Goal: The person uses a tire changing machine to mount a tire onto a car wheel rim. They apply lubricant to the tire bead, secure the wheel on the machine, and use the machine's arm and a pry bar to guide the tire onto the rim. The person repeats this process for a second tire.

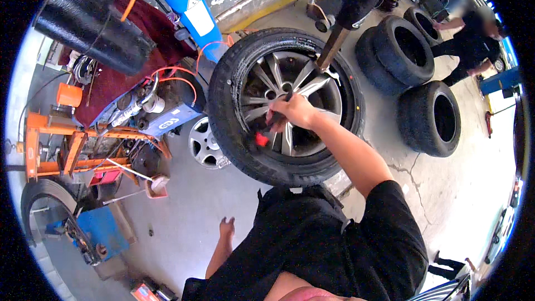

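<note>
Gripping a dark tool (pixel 277 116) with the right hand (pixel 291 112), fingers curled tight, red tip (pixel 261 140) just below them against the alloy wheel (pixel 290 100), laid flat for reach. Left hand (pixel 226 229) hanging loose, fingers spread, holding nothing.

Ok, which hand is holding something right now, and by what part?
The right hand grips a dark-handled tool with a red end by its handle, over the alloy wheel. The left hand hangs open, holding nothing.
</note>
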Demonstrator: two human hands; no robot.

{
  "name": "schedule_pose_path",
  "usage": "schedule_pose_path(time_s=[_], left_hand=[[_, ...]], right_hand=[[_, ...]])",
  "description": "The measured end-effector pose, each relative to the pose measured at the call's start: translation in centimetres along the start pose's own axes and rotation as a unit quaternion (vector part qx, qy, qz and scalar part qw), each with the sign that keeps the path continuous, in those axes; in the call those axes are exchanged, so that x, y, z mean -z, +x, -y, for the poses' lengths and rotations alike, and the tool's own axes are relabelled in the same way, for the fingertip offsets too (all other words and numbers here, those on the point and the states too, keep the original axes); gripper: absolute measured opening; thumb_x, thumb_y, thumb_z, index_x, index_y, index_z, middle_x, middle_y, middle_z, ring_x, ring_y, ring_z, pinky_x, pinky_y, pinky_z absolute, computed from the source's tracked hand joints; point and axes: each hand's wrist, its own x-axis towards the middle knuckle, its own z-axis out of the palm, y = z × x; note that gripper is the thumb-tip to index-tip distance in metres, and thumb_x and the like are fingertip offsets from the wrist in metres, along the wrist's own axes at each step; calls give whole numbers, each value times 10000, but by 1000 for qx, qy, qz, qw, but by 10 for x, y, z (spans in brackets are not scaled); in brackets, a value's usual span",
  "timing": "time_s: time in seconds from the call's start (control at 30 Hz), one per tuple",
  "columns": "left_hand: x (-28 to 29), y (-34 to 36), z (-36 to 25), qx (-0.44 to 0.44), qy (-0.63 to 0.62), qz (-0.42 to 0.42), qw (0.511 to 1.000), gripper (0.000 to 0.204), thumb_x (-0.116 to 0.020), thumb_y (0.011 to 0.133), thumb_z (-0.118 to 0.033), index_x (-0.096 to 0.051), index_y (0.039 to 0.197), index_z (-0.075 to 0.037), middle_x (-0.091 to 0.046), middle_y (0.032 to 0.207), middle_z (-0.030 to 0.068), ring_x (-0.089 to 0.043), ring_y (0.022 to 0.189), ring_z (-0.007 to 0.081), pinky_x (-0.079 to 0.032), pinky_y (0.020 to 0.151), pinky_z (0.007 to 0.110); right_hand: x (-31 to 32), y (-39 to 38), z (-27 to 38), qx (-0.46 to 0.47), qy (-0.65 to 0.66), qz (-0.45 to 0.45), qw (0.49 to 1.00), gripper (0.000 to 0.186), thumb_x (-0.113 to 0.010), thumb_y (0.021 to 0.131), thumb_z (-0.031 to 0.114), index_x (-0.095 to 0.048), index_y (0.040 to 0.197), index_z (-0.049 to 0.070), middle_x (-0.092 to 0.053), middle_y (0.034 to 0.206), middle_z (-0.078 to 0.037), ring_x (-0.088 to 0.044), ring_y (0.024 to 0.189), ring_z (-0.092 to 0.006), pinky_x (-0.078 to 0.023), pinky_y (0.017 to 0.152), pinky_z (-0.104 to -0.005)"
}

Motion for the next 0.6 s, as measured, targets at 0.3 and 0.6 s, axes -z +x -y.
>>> schedule_pose_path(time_s=[0.3, 0.6], left_hand=[[-81, -81, -164, -140, -31, -7, 990, 766, -736, 976, -395, -474, 1566, 18, -454, 1611, 283, -425, 1512, 412, -343, 1253, 451], [-124, -143, -99, -55, -46, -64, 995, 760, -757, 967, -357, -480, 1552, 40, -454, 1605, 294, -411, 1522, 411, -332, 1265, 452]], right_hand=[[162, -91, -29, -131, -306, -18, 943, 342, -615, 1018, 217, -736, 886, -75, -763, 778, -200, -784, 657, -281, -648, 649, -371], [286, -7, 23, 175, -431, -277, 841, 434, -624, 1009, 343, -735, 858, -48, -683, 748, -310, -716, 784, -489, -589, 792, -534]])
